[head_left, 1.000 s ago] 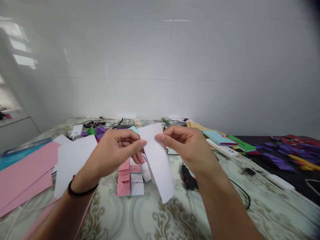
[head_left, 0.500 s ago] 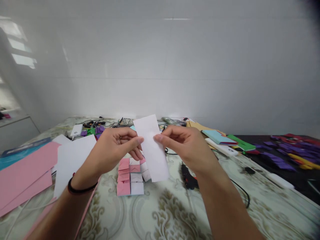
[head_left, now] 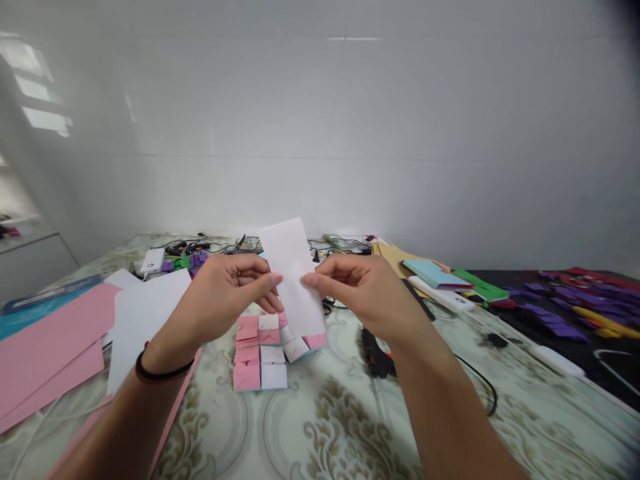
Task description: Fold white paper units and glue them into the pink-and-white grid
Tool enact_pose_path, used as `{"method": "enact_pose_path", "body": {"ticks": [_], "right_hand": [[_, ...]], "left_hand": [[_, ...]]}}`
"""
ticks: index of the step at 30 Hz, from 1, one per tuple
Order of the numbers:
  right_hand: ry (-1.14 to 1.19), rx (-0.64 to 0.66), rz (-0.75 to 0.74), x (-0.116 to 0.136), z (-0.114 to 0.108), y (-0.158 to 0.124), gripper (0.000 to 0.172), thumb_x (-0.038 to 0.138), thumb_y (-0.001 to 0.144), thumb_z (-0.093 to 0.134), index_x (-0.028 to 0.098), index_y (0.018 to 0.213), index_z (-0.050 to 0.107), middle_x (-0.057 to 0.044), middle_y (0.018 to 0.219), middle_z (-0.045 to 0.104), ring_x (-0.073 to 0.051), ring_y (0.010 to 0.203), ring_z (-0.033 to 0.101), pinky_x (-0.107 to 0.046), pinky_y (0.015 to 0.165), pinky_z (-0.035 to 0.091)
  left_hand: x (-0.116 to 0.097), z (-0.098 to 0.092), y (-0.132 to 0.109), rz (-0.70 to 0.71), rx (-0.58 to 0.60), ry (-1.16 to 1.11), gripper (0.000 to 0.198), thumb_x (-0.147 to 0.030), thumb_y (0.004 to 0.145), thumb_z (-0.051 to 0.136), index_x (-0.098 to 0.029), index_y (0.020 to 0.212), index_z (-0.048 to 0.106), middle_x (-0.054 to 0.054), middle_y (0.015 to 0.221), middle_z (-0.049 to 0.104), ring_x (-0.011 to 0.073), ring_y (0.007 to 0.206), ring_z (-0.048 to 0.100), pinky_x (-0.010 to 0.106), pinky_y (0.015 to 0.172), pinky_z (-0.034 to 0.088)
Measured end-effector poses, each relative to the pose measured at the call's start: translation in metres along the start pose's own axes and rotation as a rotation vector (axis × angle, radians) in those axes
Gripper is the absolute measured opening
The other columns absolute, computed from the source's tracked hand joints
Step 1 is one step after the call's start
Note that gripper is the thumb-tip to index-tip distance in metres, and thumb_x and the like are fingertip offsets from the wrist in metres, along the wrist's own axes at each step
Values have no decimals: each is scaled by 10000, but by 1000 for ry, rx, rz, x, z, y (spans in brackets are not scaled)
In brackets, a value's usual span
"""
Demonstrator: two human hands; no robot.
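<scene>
A white paper strip [head_left: 295, 267] is held upright, tilted slightly to the left, above the patterned tablecloth. My left hand [head_left: 225, 293] pinches its left edge between thumb and fingers; a dark band circles that wrist. On the opposite edge, my right hand [head_left: 365, 287] pinches the strip the same way. Below and behind the strip lie several folded pink and white paper squares [head_left: 260, 360] in rows, partly covered by the strip and my left fingers.
Pink sheets [head_left: 50, 340] and white sheets [head_left: 145, 313] lie at left. A black tool [head_left: 377, 357] is right of the squares. A white power bank [head_left: 443, 293], coloured papers and purple pieces [head_left: 555, 320] are at right. Cables run along the back.
The strip has shifted up and slightly left with both hands, which now pinch it lower along its length. More of the folded squares shows beneath it.
</scene>
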State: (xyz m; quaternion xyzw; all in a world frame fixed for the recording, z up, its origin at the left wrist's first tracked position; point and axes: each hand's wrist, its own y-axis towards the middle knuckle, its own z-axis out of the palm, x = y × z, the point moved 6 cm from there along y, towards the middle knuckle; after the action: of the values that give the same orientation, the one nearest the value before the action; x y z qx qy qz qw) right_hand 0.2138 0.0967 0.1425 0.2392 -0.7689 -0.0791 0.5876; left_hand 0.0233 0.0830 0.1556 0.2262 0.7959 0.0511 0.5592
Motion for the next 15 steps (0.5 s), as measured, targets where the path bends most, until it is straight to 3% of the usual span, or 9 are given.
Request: {"method": "enact_pose_path", "body": {"ticks": [10, 15], "right_hand": [[33, -95, -39, 2, -2, -1, 303, 431, 854, 816, 196, 696, 709, -1, 693, 690, -144, 636, 579, -278, 582, 436], [87, -21, -18, -1, 1, 1, 265, 447, 870, 805, 200, 780, 765, -24, 763, 739, -169, 708, 650, -297, 653, 498]], "left_hand": [[8, 10, 3, -62, 98, -33, 204, -293, 909, 746, -162, 751, 738, 43, 683, 796, 183, 671, 795, 253, 675, 659], [8, 6, 3, -44, 56, -27, 217, -314, 926, 737, -154, 782, 752, 43, 690, 798, 175, 667, 791, 244, 675, 657]]}}
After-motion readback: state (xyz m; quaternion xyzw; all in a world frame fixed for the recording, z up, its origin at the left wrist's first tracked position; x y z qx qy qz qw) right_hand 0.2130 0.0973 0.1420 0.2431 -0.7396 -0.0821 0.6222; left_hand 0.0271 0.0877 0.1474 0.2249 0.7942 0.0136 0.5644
